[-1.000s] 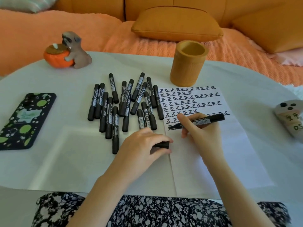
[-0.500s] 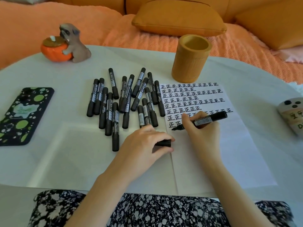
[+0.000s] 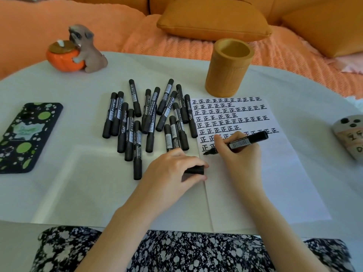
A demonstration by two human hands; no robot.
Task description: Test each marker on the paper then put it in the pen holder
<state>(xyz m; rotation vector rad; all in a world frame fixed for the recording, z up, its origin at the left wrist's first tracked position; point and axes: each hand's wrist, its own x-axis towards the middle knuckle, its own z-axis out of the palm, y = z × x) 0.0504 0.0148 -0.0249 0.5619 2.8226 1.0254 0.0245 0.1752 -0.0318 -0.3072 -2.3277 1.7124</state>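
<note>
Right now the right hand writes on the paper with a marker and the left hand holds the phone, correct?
No: the head view shows the left hand holding a black cap; the phone lies untouched. The rest is right.

The single view comes from a wide-angle camera on the person's head, facing forward and steeply down, close over the table [image 3: 314, 91], which fills most of the frame. The pen holder [image 3: 228, 67] stands right of centre at the far side. An orange sofa [image 3: 117, 26] runs beyond it, and the person's patterned lap [image 3: 176, 252] lies well on the near side, at the bottom edge.
</note>
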